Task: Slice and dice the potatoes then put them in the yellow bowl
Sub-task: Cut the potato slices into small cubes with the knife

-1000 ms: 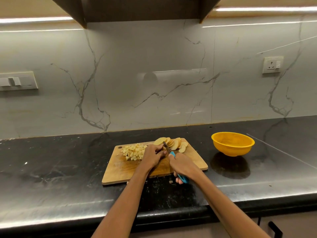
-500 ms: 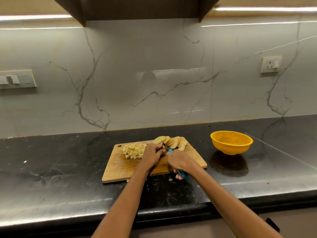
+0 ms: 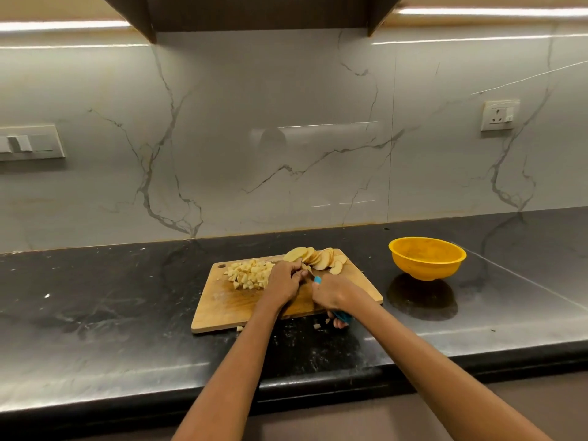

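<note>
A wooden cutting board (image 3: 222,310) lies on the black counter. A pile of diced potato (image 3: 249,274) sits at its back left and a fan of potato slices (image 3: 318,257) at its back right. My left hand (image 3: 284,281) curls over a potato piece in the middle of the board; the piece is mostly hidden. My right hand (image 3: 334,294) grips a blue-handled knife (image 3: 345,316), its blade angled toward my left fingers. The yellow bowl (image 3: 428,257) stands to the right of the board and looks empty.
Three small potato bits (image 3: 316,326) lie on the counter just in front of the board. The black counter (image 3: 95,313) runs left and right, with its front edge near me. A marble wall with a socket (image 3: 499,114) rises behind.
The knife in my right hand has shifted slightly forward and back against the piece under my left hand. The view has drifted a little; board, piles and bowl stay put.
</note>
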The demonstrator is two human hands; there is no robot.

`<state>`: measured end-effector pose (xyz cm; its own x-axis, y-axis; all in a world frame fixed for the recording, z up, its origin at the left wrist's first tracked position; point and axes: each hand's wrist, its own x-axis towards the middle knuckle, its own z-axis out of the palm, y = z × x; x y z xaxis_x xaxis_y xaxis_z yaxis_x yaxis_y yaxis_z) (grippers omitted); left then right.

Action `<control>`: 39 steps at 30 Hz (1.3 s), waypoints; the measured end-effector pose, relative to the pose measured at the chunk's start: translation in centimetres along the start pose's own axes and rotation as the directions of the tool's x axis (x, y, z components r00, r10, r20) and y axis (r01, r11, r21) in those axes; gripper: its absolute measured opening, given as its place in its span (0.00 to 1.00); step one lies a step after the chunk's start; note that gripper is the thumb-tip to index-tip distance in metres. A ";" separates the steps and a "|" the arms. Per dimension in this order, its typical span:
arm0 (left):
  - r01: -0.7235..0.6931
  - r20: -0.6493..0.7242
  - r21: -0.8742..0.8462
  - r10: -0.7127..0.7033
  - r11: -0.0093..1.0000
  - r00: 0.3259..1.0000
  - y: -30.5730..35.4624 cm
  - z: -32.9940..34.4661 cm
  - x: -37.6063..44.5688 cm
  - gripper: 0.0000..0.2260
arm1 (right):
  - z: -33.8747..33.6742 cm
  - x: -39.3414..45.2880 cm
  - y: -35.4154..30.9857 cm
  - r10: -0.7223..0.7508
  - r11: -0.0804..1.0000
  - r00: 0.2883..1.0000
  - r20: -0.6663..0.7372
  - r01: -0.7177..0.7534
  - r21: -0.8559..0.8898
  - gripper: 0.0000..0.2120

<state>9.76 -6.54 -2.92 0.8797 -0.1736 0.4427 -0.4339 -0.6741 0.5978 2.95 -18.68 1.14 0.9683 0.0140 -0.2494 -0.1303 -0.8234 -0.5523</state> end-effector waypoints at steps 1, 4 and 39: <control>0.005 0.004 0.007 -0.005 1.000 1.000 0.0 0.0 0.0 0.09 | 0.0 -0.4 0.3 0.035 0.999 0.999 0.017 -0.035 0.030 0.14; -0.030 0.012 0.032 0.030 0.999 0.999 -0.4 0.1 0.0 0.08 | -0.3 -0.7 0.3 0.073 0.997 0.996 0.052 -0.073 0.010 0.11; 0.020 -0.022 -0.004 -0.020 1.000 1.000 0.0 -2.6 -4.7 0.16 | 1.3 -2.7 3.2 -0.184 0.968 0.931 -0.315 0.228 0.109 0.16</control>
<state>5.09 -3.88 -3.23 0.8838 -0.1437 0.4452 -0.4166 -0.6749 0.6091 -0.38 -20.68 -0.97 0.9927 -0.0137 0.1198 0.0717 -0.7318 -0.6778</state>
